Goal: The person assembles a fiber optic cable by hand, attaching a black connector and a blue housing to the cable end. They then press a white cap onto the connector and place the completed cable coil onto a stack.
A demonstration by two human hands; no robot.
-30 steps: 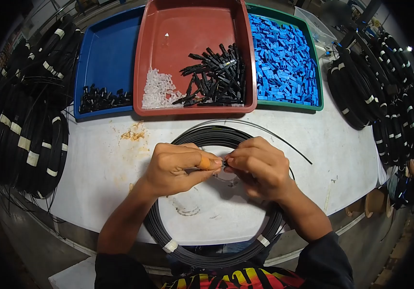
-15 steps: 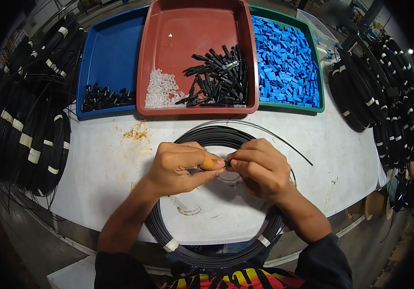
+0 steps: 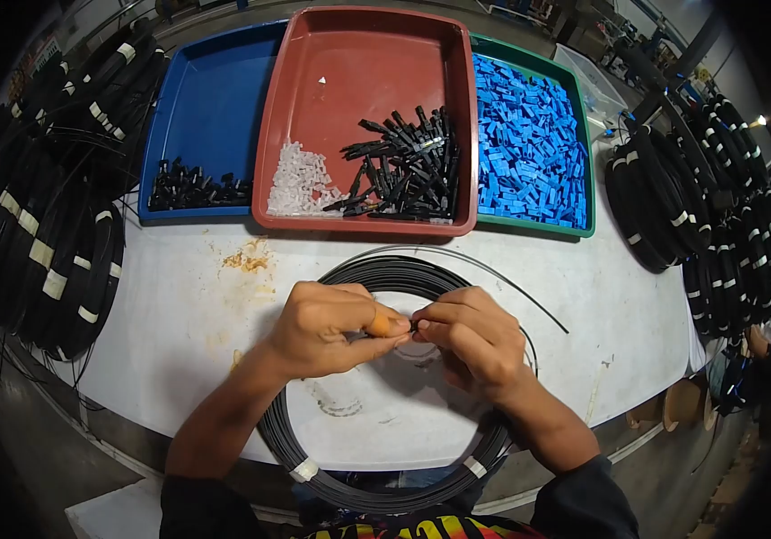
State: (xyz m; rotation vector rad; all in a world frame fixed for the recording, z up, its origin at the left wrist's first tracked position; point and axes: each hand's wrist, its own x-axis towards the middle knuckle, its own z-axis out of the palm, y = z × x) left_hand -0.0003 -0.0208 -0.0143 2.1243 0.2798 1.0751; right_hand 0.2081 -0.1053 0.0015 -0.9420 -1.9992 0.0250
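My left hand [image 3: 327,331] and my right hand [image 3: 475,337] meet fingertip to fingertip over a coil of black cable [image 3: 282,431]. Both are closed in a pinch on a small black piece [image 3: 414,327], mostly covered by the fingers, so its exact kind cannot be made out. An orange wrap circles a finger of the left hand. The coil lies on the white table and overhangs its front edge, bound with white tape. A loose cable end [image 3: 529,298] curves out past the right hand.
Behind the coil, a red tray [image 3: 367,81] holds black connector-like parts [image 3: 412,166] and clear small pieces [image 3: 300,180]. A blue tray [image 3: 215,99] contains black parts; a green tray [image 3: 590,171] holds blue clips [image 3: 529,135]. Taped cable coils hang at left [image 3: 44,251] and right [image 3: 664,198].
The view has tilted and shifted slightly, so the trays and table sit lower in the picture. Both hands keep their fingertip pinch, with little visible change.
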